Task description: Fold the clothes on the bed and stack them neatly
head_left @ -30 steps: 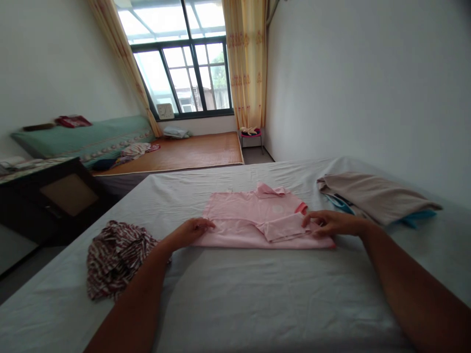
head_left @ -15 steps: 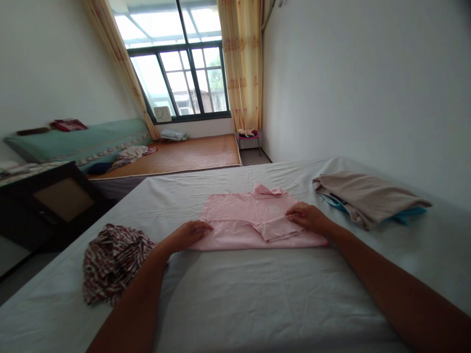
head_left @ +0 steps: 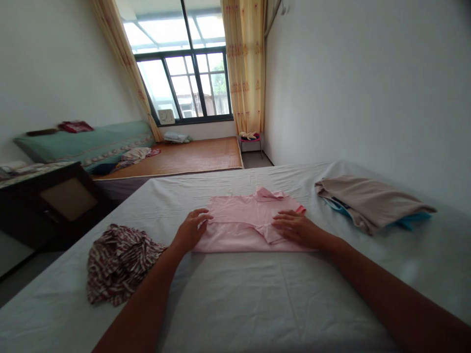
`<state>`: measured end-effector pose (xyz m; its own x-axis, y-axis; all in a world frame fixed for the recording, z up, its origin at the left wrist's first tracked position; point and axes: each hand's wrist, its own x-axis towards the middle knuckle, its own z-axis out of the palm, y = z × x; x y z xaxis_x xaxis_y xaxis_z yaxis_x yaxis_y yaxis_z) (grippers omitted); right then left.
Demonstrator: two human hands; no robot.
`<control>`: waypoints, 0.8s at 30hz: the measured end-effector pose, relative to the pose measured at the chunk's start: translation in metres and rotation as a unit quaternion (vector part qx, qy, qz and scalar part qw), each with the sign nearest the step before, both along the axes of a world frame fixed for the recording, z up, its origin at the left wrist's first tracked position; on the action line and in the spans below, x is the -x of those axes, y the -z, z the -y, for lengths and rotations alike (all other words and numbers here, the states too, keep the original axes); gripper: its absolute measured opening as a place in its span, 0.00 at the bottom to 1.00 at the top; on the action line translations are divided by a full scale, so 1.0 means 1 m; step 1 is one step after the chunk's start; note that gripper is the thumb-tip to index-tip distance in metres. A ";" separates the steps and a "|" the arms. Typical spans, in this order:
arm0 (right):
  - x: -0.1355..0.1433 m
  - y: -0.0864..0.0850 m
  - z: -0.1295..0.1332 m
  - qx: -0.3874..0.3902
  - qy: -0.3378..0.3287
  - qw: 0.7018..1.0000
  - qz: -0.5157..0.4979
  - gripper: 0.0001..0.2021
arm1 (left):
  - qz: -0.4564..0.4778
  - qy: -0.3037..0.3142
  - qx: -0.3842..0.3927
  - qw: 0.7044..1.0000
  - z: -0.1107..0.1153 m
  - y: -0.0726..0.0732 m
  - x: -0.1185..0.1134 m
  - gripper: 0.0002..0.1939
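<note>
A pink collared shirt [head_left: 235, 211] lies partly folded on the pale bed sheet [head_left: 235, 304], its collar toward the far side and a sleeve folded across its right part. My right hand [head_left: 298, 228] rests flat on that sleeve with fingers stretched out. At the shirt's left edge is my left hand [head_left: 193, 226], fingers apart and curved, the tips at the cloth; whether they touch it I cannot tell. Neither hand grips the fabric. Some of the sleeve is hidden under my right hand.
A crumpled brown-and-white patterned garment [head_left: 119, 264] lies left of my left forearm. Folded beige cloth [head_left: 375, 198] covers a blue piece [head_left: 412, 220] on the right. Beyond the bed stand a dark cabinet [head_left: 47, 206] and a lower bed with a brown mat [head_left: 202, 154] beneath the window.
My right hand has let go of the sleeve and flattened onto it, moving left. My left hand has released the shirt's left edge, its fingers opening and shifting slightly toward the far side.
</note>
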<state>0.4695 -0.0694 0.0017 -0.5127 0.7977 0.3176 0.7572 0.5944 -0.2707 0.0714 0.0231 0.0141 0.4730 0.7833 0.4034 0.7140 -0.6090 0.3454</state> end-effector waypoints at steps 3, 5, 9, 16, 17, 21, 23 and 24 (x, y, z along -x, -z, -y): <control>-0.001 0.012 -0.003 0.042 0.035 0.998 0.042 0.25 | -0.022 0.028 0.012 0.999 0.003 0.005 -0.007 0.18; -0.004 0.017 -0.004 0.052 0.061 0.995 0.060 0.27 | -0.058 0.053 0.030 0.996 0.006 0.009 -0.012 0.21; -0.007 0.021 -0.004 0.047 0.082 0.993 0.076 0.28 | -0.142 0.065 0.067 0.985 0.009 0.021 -0.018 0.27; -0.017 0.027 -0.007 0.028 0.186 0.977 0.104 0.27 | -0.152 0.039 0.072 0.985 0.005 0.031 -0.013 0.29; -0.015 0.027 -0.007 0.013 0.202 0.973 0.110 0.27 | -0.152 0.038 0.071 0.985 0.005 0.031 -0.013 0.29; 0.012 0.022 -0.002 -0.057 0.151 0.981 0.109 0.24 | -0.157 0.036 0.068 0.985 0.006 0.032 -0.013 0.29; 0.028 0.021 0.000 -0.050 0.090 0.990 0.098 0.24 | -0.155 0.030 0.065 0.985 0.007 0.032 -0.014 0.29; 0.033 0.021 0.000 -0.037 0.070 0.992 0.094 0.25 | -0.155 0.024 0.065 0.986 0.007 0.032 -0.014 0.29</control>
